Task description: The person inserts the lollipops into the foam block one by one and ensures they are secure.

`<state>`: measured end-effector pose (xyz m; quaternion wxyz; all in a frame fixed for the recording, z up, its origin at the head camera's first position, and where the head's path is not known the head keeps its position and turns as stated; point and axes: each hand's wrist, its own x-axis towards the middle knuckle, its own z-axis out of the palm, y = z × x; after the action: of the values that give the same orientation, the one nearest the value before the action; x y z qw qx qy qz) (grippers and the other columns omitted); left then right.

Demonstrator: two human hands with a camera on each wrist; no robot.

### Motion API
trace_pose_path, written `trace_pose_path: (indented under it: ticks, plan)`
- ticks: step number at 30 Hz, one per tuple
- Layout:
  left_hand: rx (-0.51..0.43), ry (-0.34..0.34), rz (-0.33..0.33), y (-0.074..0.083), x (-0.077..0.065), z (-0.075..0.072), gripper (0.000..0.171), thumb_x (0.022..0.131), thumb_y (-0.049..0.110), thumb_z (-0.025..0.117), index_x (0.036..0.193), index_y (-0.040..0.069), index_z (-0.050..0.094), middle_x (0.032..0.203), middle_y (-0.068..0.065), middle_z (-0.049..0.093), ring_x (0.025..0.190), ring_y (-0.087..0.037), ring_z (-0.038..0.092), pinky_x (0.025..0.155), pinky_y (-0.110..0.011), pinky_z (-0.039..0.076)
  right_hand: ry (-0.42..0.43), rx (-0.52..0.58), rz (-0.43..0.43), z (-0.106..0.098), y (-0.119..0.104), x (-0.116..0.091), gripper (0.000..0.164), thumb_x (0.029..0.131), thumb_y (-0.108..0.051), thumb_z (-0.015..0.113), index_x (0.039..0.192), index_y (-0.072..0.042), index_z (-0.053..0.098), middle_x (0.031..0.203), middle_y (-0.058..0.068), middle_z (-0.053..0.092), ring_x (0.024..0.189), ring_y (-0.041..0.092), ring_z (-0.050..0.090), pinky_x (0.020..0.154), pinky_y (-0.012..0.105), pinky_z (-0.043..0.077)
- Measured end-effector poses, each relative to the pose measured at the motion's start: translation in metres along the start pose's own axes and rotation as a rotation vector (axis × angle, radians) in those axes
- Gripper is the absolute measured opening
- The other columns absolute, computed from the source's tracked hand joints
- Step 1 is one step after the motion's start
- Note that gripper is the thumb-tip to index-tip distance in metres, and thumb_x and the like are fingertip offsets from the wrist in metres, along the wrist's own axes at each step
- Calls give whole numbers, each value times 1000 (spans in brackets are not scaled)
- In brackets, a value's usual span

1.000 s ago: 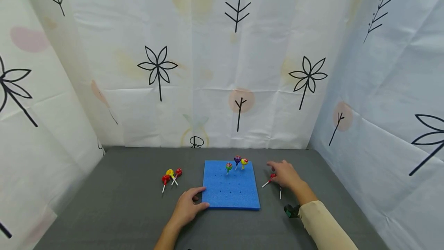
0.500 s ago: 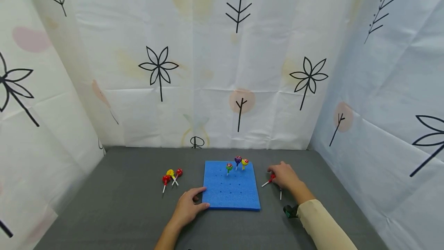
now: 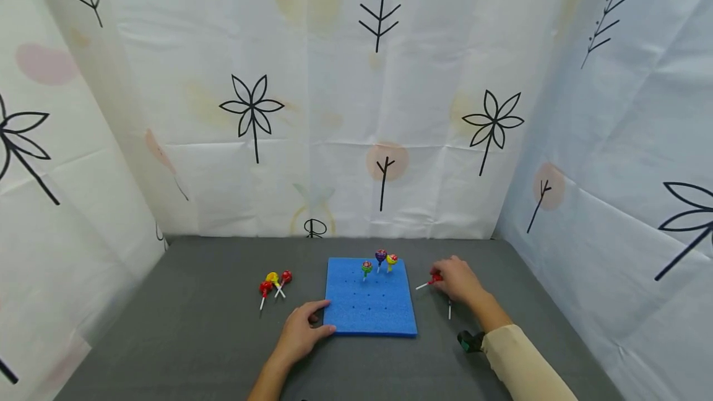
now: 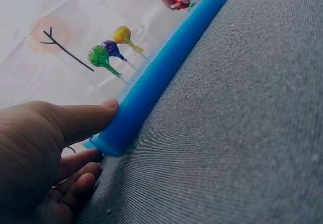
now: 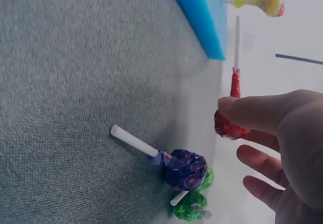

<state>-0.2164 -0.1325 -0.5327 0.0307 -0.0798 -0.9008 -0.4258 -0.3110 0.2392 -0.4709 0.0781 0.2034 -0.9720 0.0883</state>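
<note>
My right hand (image 3: 457, 278) pinches a red-wrapped lollipop (image 5: 231, 125) by its head between thumb and fingers; the white stick points toward the blue foam board (image 3: 384, 320). Below that hand, a purple lollipop (image 5: 185, 171) and green lollipops (image 5: 191, 206) lie on the table. My left hand (image 3: 299, 333) rests its thumb and a finger against the board's near left corner, the other fingers loosely bent. At the board's far side, a green lollipop (image 3: 367, 268), a purple lollipop (image 3: 381, 255) and a yellow lollipop (image 3: 392, 260) stand upright in holes.
Left of the board lie a red lollipop (image 3: 265, 289), a yellow lollipop (image 3: 272, 278) and another red lollipop (image 3: 286, 276). The grey table (image 3: 211, 351) is bounded by patterned white curtains (image 3: 312, 190). A dark device (image 3: 470, 341) sits by my right wrist.
My right fingers have closed on the red lollipop, which has shifted slightly up and left with its stick raised. My left hand and the board stay in place.
</note>
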Motion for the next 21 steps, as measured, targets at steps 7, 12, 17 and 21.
trace_pose_path:
  ticks: [7,12,17,21]
  plan:
    - [-4,-1,-6,-1,-1,0,54,77,32,82,126,15,66,115,-5,62,93,-20,54,75,-41,43,74,93,-39,-6,-12,-8,21,76,-6,82,94,-6,72,87,1,66,82,22,59,75,42,48]
    - [-4,-1,-2,0,-1,0,54,77,32,82,126,14,66,116,-5,62,93,-20,54,75,-41,44,81,166,-39,-11,-23,-12,23,77,-4,81,97,-5,71,90,1,66,80,19,62,72,39,51]
    - [-4,3,4,-1,-1,0,53,77,31,82,125,14,66,117,-5,62,93,-20,54,76,-41,43,86,195,-19,-13,-31,-14,25,78,-6,81,101,-6,71,93,0,66,78,15,62,71,36,51]
    - [-2,0,4,-1,-1,0,54,77,32,82,126,14,66,117,-6,62,93,-20,54,76,-41,43,119,248,-33,-12,-35,-17,25,78,-5,81,100,-6,70,93,0,66,77,14,63,70,35,53]
